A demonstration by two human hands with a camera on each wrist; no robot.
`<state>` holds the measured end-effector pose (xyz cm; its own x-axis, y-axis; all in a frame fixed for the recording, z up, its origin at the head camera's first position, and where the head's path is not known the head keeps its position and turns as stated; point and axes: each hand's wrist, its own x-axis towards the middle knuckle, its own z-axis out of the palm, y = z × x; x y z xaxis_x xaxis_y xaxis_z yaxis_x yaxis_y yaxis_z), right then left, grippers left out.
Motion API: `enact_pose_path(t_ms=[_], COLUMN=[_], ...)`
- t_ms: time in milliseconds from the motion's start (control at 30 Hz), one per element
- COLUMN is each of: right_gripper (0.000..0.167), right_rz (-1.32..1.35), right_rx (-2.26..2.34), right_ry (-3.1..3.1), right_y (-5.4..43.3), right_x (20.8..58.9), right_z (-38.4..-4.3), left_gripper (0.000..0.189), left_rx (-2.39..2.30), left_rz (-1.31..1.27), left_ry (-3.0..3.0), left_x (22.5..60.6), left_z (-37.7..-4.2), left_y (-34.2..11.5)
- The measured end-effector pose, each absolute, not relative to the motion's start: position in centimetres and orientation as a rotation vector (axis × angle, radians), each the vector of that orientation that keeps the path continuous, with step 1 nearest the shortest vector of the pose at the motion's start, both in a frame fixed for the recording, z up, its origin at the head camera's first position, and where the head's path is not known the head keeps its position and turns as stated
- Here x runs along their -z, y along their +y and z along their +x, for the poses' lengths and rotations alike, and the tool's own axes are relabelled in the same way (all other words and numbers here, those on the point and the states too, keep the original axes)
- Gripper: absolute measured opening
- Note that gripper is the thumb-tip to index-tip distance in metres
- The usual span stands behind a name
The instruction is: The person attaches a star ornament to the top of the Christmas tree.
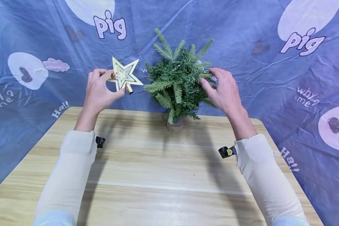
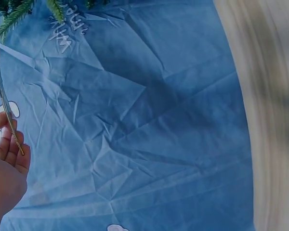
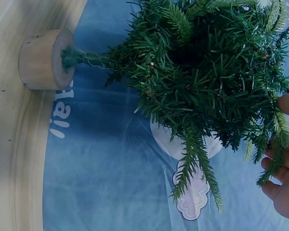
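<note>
Left fingers [image 1: 107,75] pinch the star [image 1: 123,74]; right fingers [image 1: 218,73], half curled, hold the tree [image 1: 183,75]: grip lightly, socket [image 1: 129,89] downward.

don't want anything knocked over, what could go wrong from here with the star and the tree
The tree might tip: its small round base stands near the far edge of the table, and the right hand is up at its outer branches.
The star could slip, since the left hand holds it only near its edge.
The tree might shed: small dark specks, perhaps fallen bits, lie on the table.
</note>
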<state>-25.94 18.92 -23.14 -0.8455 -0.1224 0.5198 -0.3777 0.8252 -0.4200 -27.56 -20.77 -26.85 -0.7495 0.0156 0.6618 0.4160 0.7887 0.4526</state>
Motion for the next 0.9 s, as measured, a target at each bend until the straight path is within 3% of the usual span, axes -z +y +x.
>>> enact_pose_path(t_ms=[900], right_gripper=[0.064], right_rz=[0.376], right_rx=[-0.710], right_ry=[-2.530], right_y=[19.1], right_x=[23.4], right_z=[-26.2], left_gripper=[0.067], left_rx=[0.804], left_rz=[-0.346], left_ry=[-2.293], left_x=[23.5], left_z=[-28.6], left_y=[-18.2])
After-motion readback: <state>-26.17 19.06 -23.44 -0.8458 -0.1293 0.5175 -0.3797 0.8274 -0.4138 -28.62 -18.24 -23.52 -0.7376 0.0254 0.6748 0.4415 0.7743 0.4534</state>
